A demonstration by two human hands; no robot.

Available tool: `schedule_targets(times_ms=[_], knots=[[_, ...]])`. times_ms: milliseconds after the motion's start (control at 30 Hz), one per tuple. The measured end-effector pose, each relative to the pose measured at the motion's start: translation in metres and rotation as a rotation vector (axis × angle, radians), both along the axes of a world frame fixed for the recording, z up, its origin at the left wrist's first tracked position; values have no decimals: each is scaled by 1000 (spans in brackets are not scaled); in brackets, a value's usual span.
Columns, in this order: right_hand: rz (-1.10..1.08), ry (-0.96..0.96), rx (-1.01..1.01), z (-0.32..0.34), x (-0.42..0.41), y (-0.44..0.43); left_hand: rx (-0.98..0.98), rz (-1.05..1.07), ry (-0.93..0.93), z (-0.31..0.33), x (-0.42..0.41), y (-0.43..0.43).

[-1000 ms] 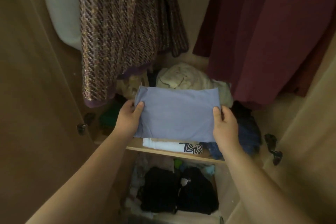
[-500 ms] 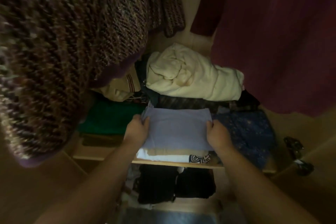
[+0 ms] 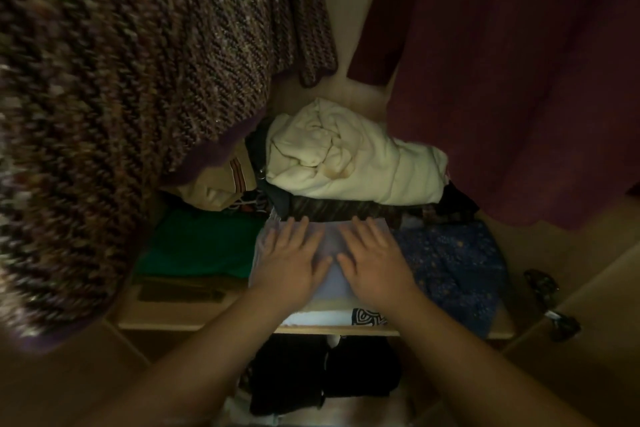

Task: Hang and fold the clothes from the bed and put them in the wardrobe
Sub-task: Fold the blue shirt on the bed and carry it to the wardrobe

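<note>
A folded lavender-blue garment (image 3: 330, 279) lies on top of a small stack at the front of the wardrobe shelf (image 3: 194, 317). Under it shows a white folded piece with a black print (image 3: 363, 316). My left hand (image 3: 289, 262) lies flat on the garment's left half, fingers straight and spread. My right hand (image 3: 374, 258) lies flat on its right half in the same way. Both palms press down on the cloth; most of the garment is hidden under them.
A green folded cloth (image 3: 204, 243) lies left of the stack, a dark blue patterned one (image 3: 453, 263) right of it, a cream bundle (image 3: 349, 156) behind. A tweed coat (image 3: 131, 80) hangs at left, a maroon garment (image 3: 519, 80) at right. Black clothes (image 3: 322, 374) fill the lower shelf.
The garment went from being held up by its side edges to lying on the stack. Both hands let go of the edges and moved on top, pressing flat.
</note>
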State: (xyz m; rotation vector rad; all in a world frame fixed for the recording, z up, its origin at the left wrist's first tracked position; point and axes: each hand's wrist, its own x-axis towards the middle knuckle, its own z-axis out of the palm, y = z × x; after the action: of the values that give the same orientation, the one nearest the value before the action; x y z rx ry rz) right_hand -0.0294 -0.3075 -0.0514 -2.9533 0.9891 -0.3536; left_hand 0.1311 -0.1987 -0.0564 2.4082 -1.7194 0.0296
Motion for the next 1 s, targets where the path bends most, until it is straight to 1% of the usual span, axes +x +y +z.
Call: schedule_targets(times_ms=[67, 133, 233, 400, 500, 600, 800, 900, 1000], knots=[[-9, 52, 50, -18, -3, 1, 95, 45, 29, -15, -3, 3], [-6, 34, 52, -27, -7, 2, 89, 63, 8, -27, -5, 8], [-21, 40, 59, -29, -8, 2, 75, 90, -25, -29, -6, 11], [5, 42, 177, -9, -8, 4, 139, 70, 29, -6, -7, 11], [-9, -30, 219, 17, -17, 7, 90, 97, 71, 16, -15, 15], [-11, -103, 195, 43, -36, 18, 13, 120, 65, 40, -34, 30], [19, -238, 84, 76, -95, 60, -119, 132, -29, 72, -88, 83], [-20, -253, 46, 82, -132, 89, -131, 125, -66, 79, -117, 111], [-46, -278, 45, 81, -168, 121, -111, 119, -33, 78, -141, 139]])
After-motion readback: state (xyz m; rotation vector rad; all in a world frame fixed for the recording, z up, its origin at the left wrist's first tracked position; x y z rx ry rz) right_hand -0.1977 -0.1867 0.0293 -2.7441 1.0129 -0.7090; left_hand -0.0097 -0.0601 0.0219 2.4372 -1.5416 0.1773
